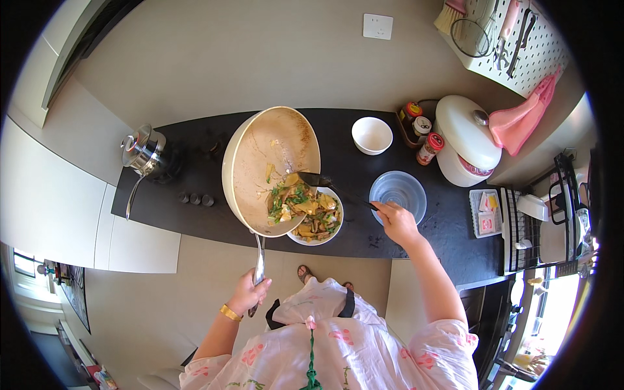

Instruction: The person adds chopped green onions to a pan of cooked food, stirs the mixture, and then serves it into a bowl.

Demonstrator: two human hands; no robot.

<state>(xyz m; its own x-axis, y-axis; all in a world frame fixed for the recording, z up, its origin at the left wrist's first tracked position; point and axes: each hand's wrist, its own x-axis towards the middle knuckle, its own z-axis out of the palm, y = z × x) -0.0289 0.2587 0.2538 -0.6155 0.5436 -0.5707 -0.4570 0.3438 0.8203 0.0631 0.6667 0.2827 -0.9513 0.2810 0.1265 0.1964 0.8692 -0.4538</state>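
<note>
My left hand (251, 294) grips the metal handle of a cream-coloured wok (258, 141), which is tilted to the right over a white bowl (340, 222). In my right hand (397, 223) is a black spatula (341, 191), its blade at the wok's right rim against the cooked food. Stir-fried food (287, 200) with green leaves and yellowish slices lies at the wok's lower right edge. More of this food (319, 225) fills the bowl, whose left part is hidden under the wok.
Right of the bowl stands a translucent blue basin (404, 187), with an empty white bowl (372, 135) behind it. Seasoning jars (430, 148) and a white rice cooker (465, 131) stand farther right, near a dish rack (516, 234). A lidded steel saucepan (146, 153) is at the left.
</note>
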